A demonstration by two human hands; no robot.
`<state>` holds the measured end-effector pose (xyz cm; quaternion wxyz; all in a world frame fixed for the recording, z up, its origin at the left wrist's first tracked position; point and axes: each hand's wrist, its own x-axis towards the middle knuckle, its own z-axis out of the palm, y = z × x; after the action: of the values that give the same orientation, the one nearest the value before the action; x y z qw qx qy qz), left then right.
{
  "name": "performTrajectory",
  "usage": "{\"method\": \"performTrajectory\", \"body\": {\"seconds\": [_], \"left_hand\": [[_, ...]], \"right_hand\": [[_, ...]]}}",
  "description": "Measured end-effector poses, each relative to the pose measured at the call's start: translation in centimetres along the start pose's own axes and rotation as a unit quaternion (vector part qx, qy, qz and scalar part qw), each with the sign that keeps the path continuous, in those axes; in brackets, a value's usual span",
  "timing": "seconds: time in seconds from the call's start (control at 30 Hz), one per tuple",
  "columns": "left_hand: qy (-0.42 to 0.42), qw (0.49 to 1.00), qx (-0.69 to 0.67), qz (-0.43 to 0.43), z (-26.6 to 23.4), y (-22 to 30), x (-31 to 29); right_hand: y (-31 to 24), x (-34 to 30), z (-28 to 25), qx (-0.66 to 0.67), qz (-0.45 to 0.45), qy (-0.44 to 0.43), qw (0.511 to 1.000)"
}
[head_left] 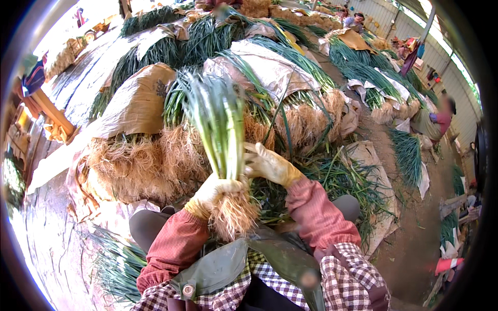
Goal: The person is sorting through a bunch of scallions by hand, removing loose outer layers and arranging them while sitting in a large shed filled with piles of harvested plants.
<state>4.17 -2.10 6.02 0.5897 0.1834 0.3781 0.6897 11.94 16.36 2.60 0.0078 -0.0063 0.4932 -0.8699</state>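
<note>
My left hand (211, 195), in a pale glove, is wrapped round a bunch of green onions (223, 140) just above its roots. The bunch stands nearly upright in front of me. Its green tops are blurred and lean slightly left, and the stringy tan roots (233, 215) hang below my fist. My right hand (271, 165), gloved too, is beside the pale lower stalks on the right. Its fingers are apart and point toward the bunch; whether they touch it I cannot tell.
Piled green onions with dense roots (124, 166) lie ahead, partly covered by a tan sack (137, 103) and a whitish sack (275, 65). Loose leaves (347, 181) litter the ground at right. More onions (116, 264) lie at lower left. Another person (441, 118) sits far right.
</note>
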Motion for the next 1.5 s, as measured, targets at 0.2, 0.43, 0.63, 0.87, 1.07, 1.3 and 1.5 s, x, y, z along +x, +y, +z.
{"method": "performTrajectory", "body": {"seconds": [0.2, 0.43, 0.63, 0.87, 1.07, 1.3, 1.5], "left_hand": [[-0.063, 0.982, 0.153, -0.091, 5.6, 2.8, 0.1], [0.081, 0.953, -0.255, -0.140, 9.4, 0.4, 1.3], [0.134, 0.987, 0.071, 0.053, 4.8, 0.1, -2.9], [0.280, 0.811, 0.514, 0.017, -3.1, 3.2, -1.3], [0.149, 0.784, 0.585, 0.146, 8.6, 0.4, 7.4], [0.088, 0.739, 0.631, 0.219, 9.0, -3.8, 11.8], [0.090, 0.691, 0.662, 0.275, 7.0, -4.9, 13.5]], "right_hand": [[-7.2, 1.7, 5.7, 0.293, -0.185, -0.055, 0.937], [-11.3, -0.8, -0.9, 0.362, -0.233, -0.012, 0.903], [-12.1, -6.9, -11.7, 0.398, -0.307, 0.119, 0.856], [-7.5, -8.8, -12.9, 0.347, -0.326, 0.227, 0.849], [-4.8, -7.3, -10.1, 0.386, -0.276, 0.162, 0.865], [-5.0, -7.5, -6.7, 0.426, -0.274, 0.166, 0.846], [-4.9, -7.3, -6.7, 0.422, -0.284, 0.188, 0.840]]}}
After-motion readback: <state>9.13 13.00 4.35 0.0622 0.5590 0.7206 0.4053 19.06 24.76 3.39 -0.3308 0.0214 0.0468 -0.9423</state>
